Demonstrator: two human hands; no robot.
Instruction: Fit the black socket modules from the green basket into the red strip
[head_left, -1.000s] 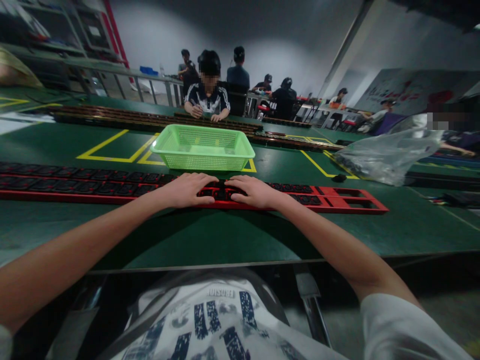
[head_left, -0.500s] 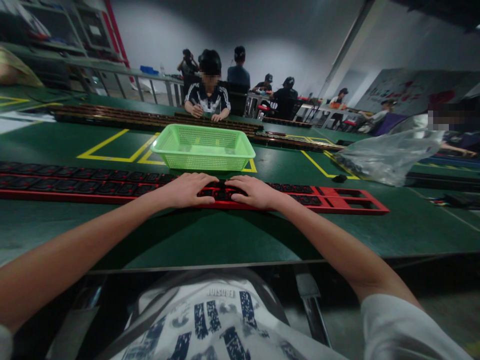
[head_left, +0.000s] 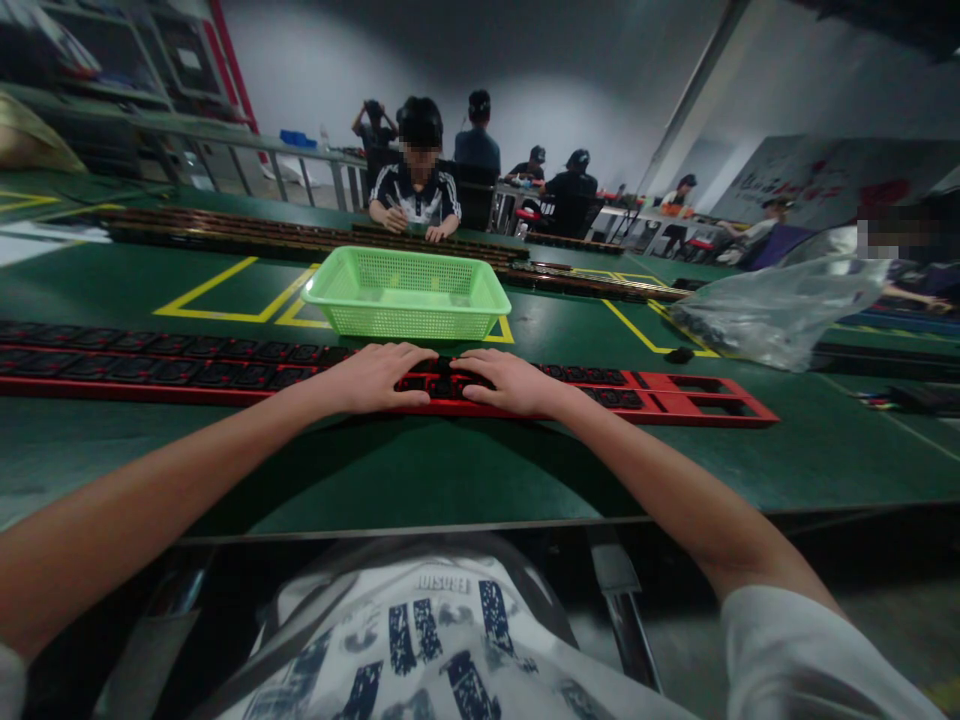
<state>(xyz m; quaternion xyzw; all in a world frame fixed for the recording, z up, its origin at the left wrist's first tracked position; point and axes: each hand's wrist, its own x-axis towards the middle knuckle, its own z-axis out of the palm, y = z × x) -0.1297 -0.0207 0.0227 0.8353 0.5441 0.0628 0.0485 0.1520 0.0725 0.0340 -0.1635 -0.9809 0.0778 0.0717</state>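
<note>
A long red rail lies across the table in front of me, filled with two rows of square black parts. My left hand rests on top of it near the middle, fingers stretched towards the far side and thumb apart along the front. Mirroring it just to the right, my right hand lies over the same rail with its thumb and fingers apart. A few black parts show in the gap between the two hands. Whatever lies beneath my palms and fingers is hidden.
A light green mesh basket stands just behind the rail. To the right lies a clear plastic bag with dark pieces, a small black piece near it. Beyond are long brown strips and a co-worker across the table.
My hands stay in the same place on the rail. In the background, one person's elbows have spread wider beside the head.
</note>
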